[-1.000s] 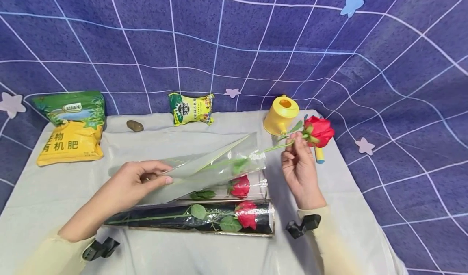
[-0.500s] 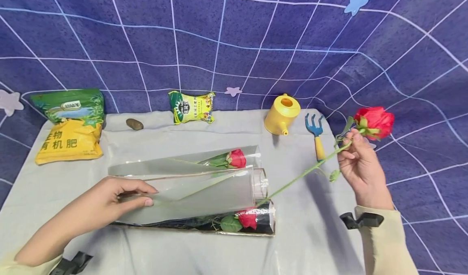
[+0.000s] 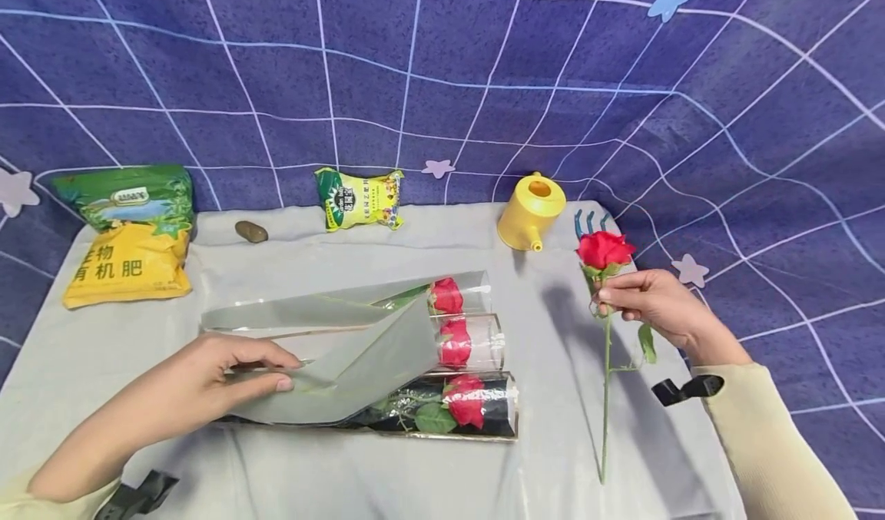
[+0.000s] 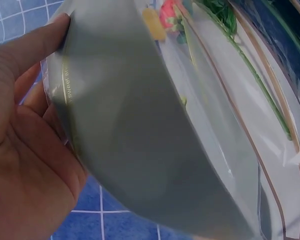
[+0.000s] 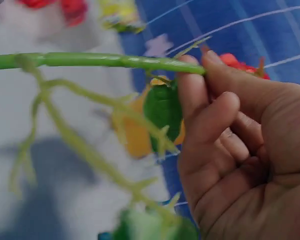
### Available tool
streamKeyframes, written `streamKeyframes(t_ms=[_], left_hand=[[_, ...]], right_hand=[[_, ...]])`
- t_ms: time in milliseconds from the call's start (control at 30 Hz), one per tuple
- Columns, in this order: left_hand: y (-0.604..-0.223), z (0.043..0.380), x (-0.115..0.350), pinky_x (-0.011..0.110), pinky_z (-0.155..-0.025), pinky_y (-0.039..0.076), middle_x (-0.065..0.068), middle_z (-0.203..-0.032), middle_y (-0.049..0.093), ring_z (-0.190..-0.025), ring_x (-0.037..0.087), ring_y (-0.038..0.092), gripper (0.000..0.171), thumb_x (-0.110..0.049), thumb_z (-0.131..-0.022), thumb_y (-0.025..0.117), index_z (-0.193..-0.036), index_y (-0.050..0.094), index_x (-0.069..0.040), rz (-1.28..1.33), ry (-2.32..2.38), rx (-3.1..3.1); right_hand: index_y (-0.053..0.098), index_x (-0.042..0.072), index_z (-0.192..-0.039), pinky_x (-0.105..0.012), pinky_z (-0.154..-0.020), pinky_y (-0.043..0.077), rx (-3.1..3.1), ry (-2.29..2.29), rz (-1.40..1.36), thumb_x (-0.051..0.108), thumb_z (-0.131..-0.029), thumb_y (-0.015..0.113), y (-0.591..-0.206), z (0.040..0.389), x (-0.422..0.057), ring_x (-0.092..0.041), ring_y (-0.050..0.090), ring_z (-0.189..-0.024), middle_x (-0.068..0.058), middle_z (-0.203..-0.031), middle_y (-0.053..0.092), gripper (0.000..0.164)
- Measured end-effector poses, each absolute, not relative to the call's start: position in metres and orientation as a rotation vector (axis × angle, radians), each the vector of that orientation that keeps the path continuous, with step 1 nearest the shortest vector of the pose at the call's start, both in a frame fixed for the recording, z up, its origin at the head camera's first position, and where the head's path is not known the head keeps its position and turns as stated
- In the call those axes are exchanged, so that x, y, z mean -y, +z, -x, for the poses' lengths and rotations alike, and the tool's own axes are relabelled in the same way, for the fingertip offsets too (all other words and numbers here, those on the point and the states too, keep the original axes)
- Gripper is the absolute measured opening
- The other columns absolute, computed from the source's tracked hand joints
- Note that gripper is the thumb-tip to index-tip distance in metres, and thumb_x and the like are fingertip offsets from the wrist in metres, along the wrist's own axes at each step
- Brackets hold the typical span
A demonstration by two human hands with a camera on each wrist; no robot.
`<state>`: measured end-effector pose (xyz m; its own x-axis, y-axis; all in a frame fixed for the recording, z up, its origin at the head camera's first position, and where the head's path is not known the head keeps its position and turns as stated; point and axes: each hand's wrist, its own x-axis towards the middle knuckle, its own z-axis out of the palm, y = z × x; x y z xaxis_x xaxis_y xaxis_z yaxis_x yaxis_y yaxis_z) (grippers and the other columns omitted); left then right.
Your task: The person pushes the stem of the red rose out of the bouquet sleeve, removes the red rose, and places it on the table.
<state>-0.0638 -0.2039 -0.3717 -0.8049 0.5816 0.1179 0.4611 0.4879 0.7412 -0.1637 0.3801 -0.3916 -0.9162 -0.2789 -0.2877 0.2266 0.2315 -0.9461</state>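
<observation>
My right hand (image 3: 657, 305) pinches the green stem just below the bloom of a loose red rose (image 3: 605, 250). The rose stands upright over the table's right side, its stem hanging down. Close up in the right wrist view, thumb and forefinger grip the stem (image 5: 110, 61). My left hand (image 3: 224, 374) pinches the edge of a grey flower sleeve (image 3: 366, 366), whose far end is lifted and bent. Beneath and beside it lie several wrapped roses: one at the back (image 3: 445, 296), one in the middle (image 3: 455, 343), and one in black wrap (image 3: 465, 401) at the front.
At the back stand a yellow watering can (image 3: 531, 216), a small yellow-green fertiliser packet (image 3: 359, 200) and a brown stone (image 3: 251, 232). A large green-and-yellow bag (image 3: 127, 236) lies back left. Behind the rose, a blue hand rake (image 3: 589, 223) is partly hidden. Blue curtain surrounds the table.
The rose came out of the grey sleeve to the right, then swung upright in my right hand. My left hand moved left and toward me with the sleeve, uncovering the middle rose's bloom.
</observation>
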Motion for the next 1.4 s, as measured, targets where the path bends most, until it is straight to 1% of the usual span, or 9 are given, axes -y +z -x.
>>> streamKeyframes(t_ms=[100, 200, 433, 633, 867, 1033, 1200, 1300, 1400], left_hand=[[-0.370, 0.064, 0.202, 0.021, -0.068, 0.049, -0.016, -0.097, 0.066, -0.084, 0.006, 0.063, 0.020, -0.020, -0.086, 0.069, -0.102, 0.068, -0.031, -0.909, 1.214, -2.579], [-0.369, 0.063, 0.201, 0.018, -0.069, 0.047, -0.015, -0.097, 0.066, -0.085, 0.006, 0.063, 0.021, -0.019, -0.085, 0.070, -0.102, 0.068, -0.031, -0.950, 1.225, -2.578], [-0.368, 0.063, 0.197, 0.016, -0.068, 0.045, -0.014, -0.098, 0.066, -0.083, 0.005, 0.062, 0.025, -0.013, -0.083, 0.072, -0.104, 0.068, -0.027, -1.044, 1.250, -2.565], [-0.368, 0.061, 0.197, 0.015, -0.069, 0.045, -0.014, -0.098, 0.066, -0.083, 0.005, 0.062, 0.026, -0.013, -0.082, 0.073, -0.103, 0.068, -0.027, -1.031, 1.251, -2.589], [-0.368, 0.062, 0.195, 0.016, -0.068, 0.045, -0.014, -0.098, 0.066, -0.082, 0.005, 0.061, 0.025, -0.013, -0.083, 0.072, -0.104, 0.068, -0.027, -1.032, 1.252, -2.572], [-0.367, 0.062, 0.193, 0.017, -0.069, 0.045, -0.015, -0.098, 0.066, -0.082, 0.005, 0.061, 0.025, -0.014, -0.083, 0.072, -0.103, 0.068, -0.028, -1.029, 1.256, -2.574], [-0.367, 0.062, 0.192, 0.016, -0.070, 0.045, -0.015, -0.098, 0.066, -0.084, 0.005, 0.062, 0.025, -0.014, -0.084, 0.071, -0.104, 0.068, -0.028, -1.044, 1.238, -2.580], [-0.366, 0.062, 0.192, 0.016, -0.071, 0.045, -0.015, -0.099, 0.065, -0.085, 0.005, 0.062, 0.024, -0.016, -0.084, 0.071, -0.104, 0.068, -0.028, -1.030, 1.227, -2.585], [-0.365, 0.062, 0.192, 0.016, -0.070, 0.045, -0.015, -0.099, 0.065, -0.084, 0.004, 0.062, 0.024, -0.016, -0.084, 0.071, -0.104, 0.068, -0.028, -1.041, 1.224, -2.580]], right_hand=[[0.066, -0.006, -0.106, -0.021, -0.050, 0.044, -2.254, -1.495, 0.006, 0.018, -0.084, 0.071, -0.405, 0.174, -0.378, -0.009, 0.061, -0.066, -0.013, -0.083, 0.070, 0.033], [0.066, -0.006, -0.104, -0.022, -0.051, 0.044, -2.326, -1.358, -0.011, 0.023, -0.083, 0.073, -0.417, 0.182, -0.376, -0.007, 0.057, -0.062, -0.011, -0.082, 0.069, 0.036], [0.067, -0.008, -0.105, -0.033, -0.063, 0.052, -2.361, -1.161, -0.007, 0.019, -0.084, 0.072, -0.422, 0.194, -0.374, -0.016, 0.065, -0.074, -0.015, -0.085, 0.069, 0.035], [0.069, -0.005, -0.094, -0.034, -0.057, 0.049, -2.416, -1.057, 0.018, 0.017, -0.084, 0.072, -0.427, 0.204, -0.379, -0.014, 0.058, -0.063, -0.011, -0.075, 0.067, 0.024], [0.068, -0.002, -0.075, -0.028, -0.047, 0.039, -2.563, -0.880, 0.020, 0.014, -0.083, 0.072, -0.438, 0.207, -0.380, -0.013, 0.045, -0.050, -0.004, -0.061, 0.057, 0.019], [0.068, 0.002, -0.073, -0.027, -0.047, 0.038, -2.609, -0.780, 0.043, 0.017, -0.083, 0.073, -0.446, 0.210, -0.376, -0.013, 0.046, -0.052, -0.002, -0.060, 0.057, 0.019], [0.070, 0.002, -0.079, -0.029, -0.050, 0.043, -2.591, -0.751, 0.049, 0.020, -0.082, 0.074, -0.450, 0.209, -0.374, -0.014, 0.051, -0.056, -0.004, -0.063, 0.061, 0.018], [0.072, 0.004, -0.079, -0.030, -0.051, 0.042, -2.648, -0.657, 0.107, 0.025, -0.083, 0.072, -0.444, 0.205, -0.373, -0.014, 0.053, -0.056, -0.004, -0.063, 0.062, 0.021], [0.074, 0.008, -0.077, -0.030, -0.049, 0.039, -2.756, -0.520, 0.218, 0.030, -0.086, 0.069, -0.429, 0.199, -0.364, -0.013, 0.049, -0.053, 0.002, -0.057, 0.058, 0.024]])
